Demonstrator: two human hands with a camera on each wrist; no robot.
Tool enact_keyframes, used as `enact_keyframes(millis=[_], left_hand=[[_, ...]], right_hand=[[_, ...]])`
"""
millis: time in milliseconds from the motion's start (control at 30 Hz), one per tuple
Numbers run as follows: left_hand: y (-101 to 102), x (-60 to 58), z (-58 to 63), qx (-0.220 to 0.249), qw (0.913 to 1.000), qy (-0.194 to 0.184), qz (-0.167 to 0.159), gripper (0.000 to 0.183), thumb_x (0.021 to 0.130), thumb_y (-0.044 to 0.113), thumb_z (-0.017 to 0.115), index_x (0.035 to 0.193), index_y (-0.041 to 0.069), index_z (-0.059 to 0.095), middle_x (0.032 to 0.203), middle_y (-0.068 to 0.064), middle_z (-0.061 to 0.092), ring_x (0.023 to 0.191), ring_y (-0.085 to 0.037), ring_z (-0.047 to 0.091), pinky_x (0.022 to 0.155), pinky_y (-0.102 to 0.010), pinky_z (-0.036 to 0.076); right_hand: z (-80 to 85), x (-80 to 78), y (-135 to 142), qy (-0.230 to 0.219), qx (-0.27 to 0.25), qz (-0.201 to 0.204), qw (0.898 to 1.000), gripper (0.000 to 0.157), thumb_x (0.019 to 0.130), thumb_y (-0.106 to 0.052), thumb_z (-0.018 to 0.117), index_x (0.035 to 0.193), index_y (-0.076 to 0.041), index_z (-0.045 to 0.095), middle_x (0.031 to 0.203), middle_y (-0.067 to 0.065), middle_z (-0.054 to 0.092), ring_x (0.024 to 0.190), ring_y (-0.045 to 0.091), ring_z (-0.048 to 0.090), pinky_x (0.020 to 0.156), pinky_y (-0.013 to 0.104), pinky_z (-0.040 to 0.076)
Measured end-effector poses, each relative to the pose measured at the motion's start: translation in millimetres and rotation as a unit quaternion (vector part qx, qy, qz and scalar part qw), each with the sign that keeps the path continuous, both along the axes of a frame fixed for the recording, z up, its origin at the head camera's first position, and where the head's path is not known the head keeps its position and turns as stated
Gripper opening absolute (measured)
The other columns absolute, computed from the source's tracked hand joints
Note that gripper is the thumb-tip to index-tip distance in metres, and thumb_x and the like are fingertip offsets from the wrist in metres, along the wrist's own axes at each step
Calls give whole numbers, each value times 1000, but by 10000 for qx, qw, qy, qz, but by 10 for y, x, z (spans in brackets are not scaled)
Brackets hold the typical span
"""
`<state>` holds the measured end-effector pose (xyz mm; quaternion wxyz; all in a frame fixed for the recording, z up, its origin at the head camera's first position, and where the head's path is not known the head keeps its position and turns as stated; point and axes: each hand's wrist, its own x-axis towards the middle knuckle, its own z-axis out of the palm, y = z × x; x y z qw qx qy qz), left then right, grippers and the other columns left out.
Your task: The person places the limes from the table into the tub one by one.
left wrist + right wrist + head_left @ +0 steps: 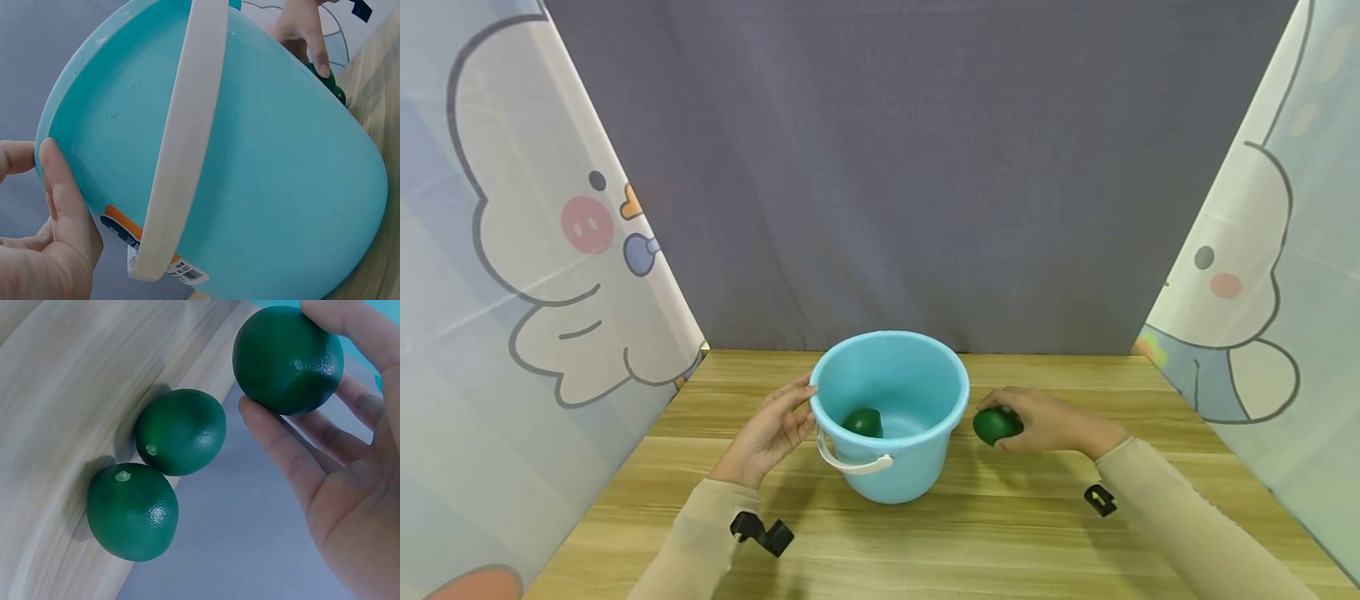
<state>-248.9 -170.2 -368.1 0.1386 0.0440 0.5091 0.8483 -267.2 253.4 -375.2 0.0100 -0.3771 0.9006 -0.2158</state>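
My left hand (778,433) holds the rim of a light blue bucket (898,471) at its left side, with the thumb outside the wall in the left wrist view. The bucket's white handle (181,137) hangs down on the near side. A green lime (862,422) lies inside on the bottom. Right of the bucket, my right hand (1037,419) grips another glossy green lime (287,359) between thumb and fingers. Beside it in the right wrist view, a lime (181,431) and a further lime (132,512) touch each other on the table; the head view does not clearly show them.
The bucket stands on a wood-grain table (1000,533). A dark grey curtain (925,167) rises behind the table's far edge. Cartoon-printed sheets (535,333) flank both sides. A label (122,228) is stuck on the bucket's wall below the rim.
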Motion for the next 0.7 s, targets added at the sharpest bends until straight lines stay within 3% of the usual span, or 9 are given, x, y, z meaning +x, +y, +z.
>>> enact_keyframes(millis=[700], left_hand=[[8,-6,-4,-69,10000,6,65,55,103,6,50,155,2,31,125,-8,52,75,-7,63,65,-12,54]], right_hand=[[115,-7,-2,160,-26,28,9999,47,84,-19,81,126,-10,62,115,1,62,96,16,58,76,32,55]])
